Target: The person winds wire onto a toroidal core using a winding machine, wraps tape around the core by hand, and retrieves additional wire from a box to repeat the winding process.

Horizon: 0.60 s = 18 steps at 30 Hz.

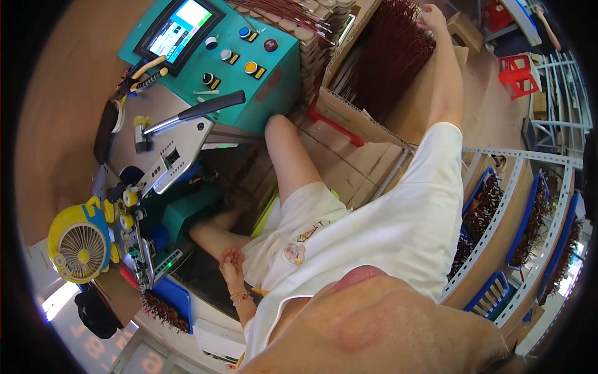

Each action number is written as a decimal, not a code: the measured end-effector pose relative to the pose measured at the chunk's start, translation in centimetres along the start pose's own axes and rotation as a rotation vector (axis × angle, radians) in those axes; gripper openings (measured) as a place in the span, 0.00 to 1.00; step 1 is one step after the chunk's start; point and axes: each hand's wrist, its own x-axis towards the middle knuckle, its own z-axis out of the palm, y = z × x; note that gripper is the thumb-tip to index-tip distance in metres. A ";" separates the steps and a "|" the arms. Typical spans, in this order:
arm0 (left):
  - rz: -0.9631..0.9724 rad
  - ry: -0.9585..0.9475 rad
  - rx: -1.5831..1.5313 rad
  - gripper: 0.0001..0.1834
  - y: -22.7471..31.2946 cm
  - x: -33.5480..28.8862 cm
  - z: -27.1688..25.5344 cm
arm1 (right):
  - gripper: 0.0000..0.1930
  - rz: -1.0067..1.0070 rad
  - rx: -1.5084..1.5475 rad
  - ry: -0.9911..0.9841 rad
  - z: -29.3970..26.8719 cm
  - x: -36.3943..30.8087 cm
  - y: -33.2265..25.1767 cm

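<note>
Our right hand (432,17) reaches far into the cardboard box (349,112), fingers closed on red wires (389,59); left hand (232,262) rests loosely curled, empty, nr the teal machine (249,56).

Teal control console (261,75) at upper left, with a lit touchscreen (179,29), a row of round push buttons (246,32) and a black-handled lever (205,109) over a grey metal press plate (177,153). Lower left, a yellow desk fan (81,243) beside a blue bin (171,299) of reddish wire pieces. At right, a red plastic stool (516,73) on the floor and angled metal shelving (529,206) carrying blue trays (479,206) of more wire pieces.
</note>
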 end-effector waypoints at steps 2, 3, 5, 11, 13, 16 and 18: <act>-0.026 -0.031 0.014 0.11 0.0 1.1 0.4 | 0.16 0.024 0.020 -0.067 -0.2 2.4 1.1; -0.027 -0.026 0.013 0.11 0.2 1.2 0.5 | 0.17 0.048 0.048 -0.152 0.4 3.2 1.5; -0.027 -0.027 0.038 0.11 0.5 0.9 0.8 | 0.17 0.056 0.003 -0.161 1.5 4.1 2.0; 0.005 0.001 0.028 0.11 0.7 0.1 1.8 | 0.11 -0.027 -0.189 -0.066 -1.0 5.7 0.6; 0.004 -0.062 0.052 0.10 0.7 1.6 2.5 | 0.11 -0.158 -0.016 -0.105 -7.0 6.0 -0.3; 0.077 0.034 0.166 0.09 1.0 -1.2 1.1 | 0.08 -0.370 0.088 -0.222 -6.3 -2.2 -10.9; 0.180 -0.046 0.329 0.07 2.6 -0.1 3.6 | 0.09 -0.476 0.116 -0.162 -10.8 -7.9 -16.5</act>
